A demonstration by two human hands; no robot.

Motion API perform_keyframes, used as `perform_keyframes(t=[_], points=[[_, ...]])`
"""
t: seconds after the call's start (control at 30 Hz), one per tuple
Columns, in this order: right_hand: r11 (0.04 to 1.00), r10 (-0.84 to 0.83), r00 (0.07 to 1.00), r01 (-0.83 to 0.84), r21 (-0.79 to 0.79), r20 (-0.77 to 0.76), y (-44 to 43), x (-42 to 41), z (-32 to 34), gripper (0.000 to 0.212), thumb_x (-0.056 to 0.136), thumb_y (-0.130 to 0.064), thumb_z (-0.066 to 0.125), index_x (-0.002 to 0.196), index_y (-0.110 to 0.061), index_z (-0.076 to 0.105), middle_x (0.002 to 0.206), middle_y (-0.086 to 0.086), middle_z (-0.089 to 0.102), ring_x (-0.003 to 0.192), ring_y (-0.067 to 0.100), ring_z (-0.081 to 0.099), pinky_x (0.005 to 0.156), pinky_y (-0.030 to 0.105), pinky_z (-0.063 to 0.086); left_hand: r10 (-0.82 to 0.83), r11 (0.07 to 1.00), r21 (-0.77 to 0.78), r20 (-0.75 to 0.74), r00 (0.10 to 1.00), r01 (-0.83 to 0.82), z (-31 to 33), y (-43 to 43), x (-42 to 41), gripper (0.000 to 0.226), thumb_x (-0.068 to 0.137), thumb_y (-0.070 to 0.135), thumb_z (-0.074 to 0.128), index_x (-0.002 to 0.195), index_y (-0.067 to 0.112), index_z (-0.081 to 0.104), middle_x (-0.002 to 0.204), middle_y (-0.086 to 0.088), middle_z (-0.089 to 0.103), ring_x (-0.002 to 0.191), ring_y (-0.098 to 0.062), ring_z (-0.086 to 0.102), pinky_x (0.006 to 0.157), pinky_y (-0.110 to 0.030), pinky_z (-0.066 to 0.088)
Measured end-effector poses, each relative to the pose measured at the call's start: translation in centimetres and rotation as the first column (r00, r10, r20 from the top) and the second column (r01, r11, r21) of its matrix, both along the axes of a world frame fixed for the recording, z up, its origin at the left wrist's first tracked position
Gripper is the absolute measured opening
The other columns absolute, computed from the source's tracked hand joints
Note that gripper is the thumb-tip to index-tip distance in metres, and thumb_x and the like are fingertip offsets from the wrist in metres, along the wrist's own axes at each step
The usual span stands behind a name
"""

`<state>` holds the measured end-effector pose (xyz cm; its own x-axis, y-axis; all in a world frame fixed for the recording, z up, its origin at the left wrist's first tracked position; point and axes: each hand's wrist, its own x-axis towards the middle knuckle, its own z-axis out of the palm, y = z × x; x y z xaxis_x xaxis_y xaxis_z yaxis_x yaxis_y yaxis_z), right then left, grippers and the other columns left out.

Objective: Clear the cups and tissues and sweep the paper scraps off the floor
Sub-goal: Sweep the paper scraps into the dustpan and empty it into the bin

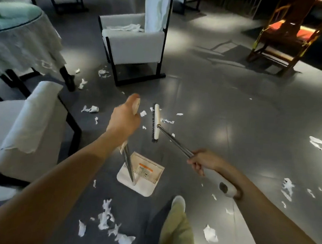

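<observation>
My left hand (124, 122) grips the top of the dustpan's upright handle. The white dustpan (141, 184) sits on the grey floor just below it. My right hand (201, 161) holds the broom's metal pole, and the white broom head (156, 122) with dark bristles hangs over the floor ahead of the pan. White paper scraps (110, 220) lie scattered around: a cluster near my foot, several by the broom head (167, 120), more at the right (288, 186) and under the table's edge (82, 84).
A white-covered chair (135, 44) stands ahead, another (21, 126) close at my left. A round table with a white cloth and glass top (16, 20) is at far left. A wooden chair (284, 35) stands at the back right. My foot (179, 202) is beside the dustpan.
</observation>
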<state>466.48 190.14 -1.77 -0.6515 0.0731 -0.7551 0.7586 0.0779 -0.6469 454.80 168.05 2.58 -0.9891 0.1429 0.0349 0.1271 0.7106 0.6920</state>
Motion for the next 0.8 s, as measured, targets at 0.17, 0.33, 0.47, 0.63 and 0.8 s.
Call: perform_keyframes(t=[0.17,0.33,0.47,0.63,0.8], points=[[1.0,-0.019,1.0,0.019,-0.023,0.007,10.9,-13.9,1.6,0.02,0.091,0.006,0.049,0.076,-0.006,0.044,0.038,0.0,0.038,0.027,0.006,0.034,0.031,0.012,0.029,0.047,0.999,0.018,0.024,0.999,-0.047,0.5,10.5,-13.9,0.06,0.085,0.005,0.048,0.135,0.036,0.037,0.114,-0.018,0.059,0.089,-0.034,0.059,0.073,-0.04,0.053],[1.0,-0.004,0.999,0.005,-0.014,0.033,20.4,-27.4,3.4,0.018,0.092,0.005,0.048,0.078,-0.005,0.044,0.051,0.004,0.036,0.029,0.006,0.034,0.031,0.012,0.029,0.086,0.996,0.038,0.011,0.996,-0.087,1.1,19.6,-27.0,0.059,0.087,0.007,0.05,0.135,0.04,0.037,0.115,-0.018,0.059,0.077,-0.027,0.06,0.057,-0.029,0.052],[1.0,0.001,1.0,-0.001,0.017,0.006,28.1,-38.1,2.9,0.008,0.091,0.004,0.051,0.09,-0.004,0.051,0.045,0.001,0.042,0.03,0.006,0.037,0.032,0.013,0.032,0.108,0.991,0.073,0.023,0.994,-0.109,-0.2,26.9,-38.8,0.057,0.091,0.01,0.051,0.136,0.04,0.037,0.11,-0.013,0.058,0.061,-0.008,0.051,0.039,-0.017,0.037],[0.998,-0.041,0.998,0.042,0.044,-0.037,37.5,-53.4,1.9,0.018,0.09,0.005,0.051,0.103,-0.006,0.054,0.054,0.004,0.044,0.029,0.004,0.04,0.032,0.012,0.033,0.074,0.993,0.094,0.02,0.997,-0.076,-1.9,36.4,-55.0,0.055,0.087,0.005,0.05,0.133,0.036,0.041,0.092,-0.002,0.051,0.057,-0.005,0.045,0.031,-0.008,0.03],[0.991,-0.046,0.996,0.055,0.122,-0.074,47.3,-68.1,3.0,0.02,0.088,0.004,0.053,0.105,-0.007,0.055,0.05,0.003,0.047,0.03,0.006,0.041,0.033,0.014,0.034,0.016,0.999,0.049,0.021,1.0,-0.017,-0.4,46.0,-70.6,0.05,0.087,0.009,0.046,0.128,0.037,0.04,0.093,-0.004,0.052,0.06,-0.01,0.046,0.047,-0.021,0.032]])
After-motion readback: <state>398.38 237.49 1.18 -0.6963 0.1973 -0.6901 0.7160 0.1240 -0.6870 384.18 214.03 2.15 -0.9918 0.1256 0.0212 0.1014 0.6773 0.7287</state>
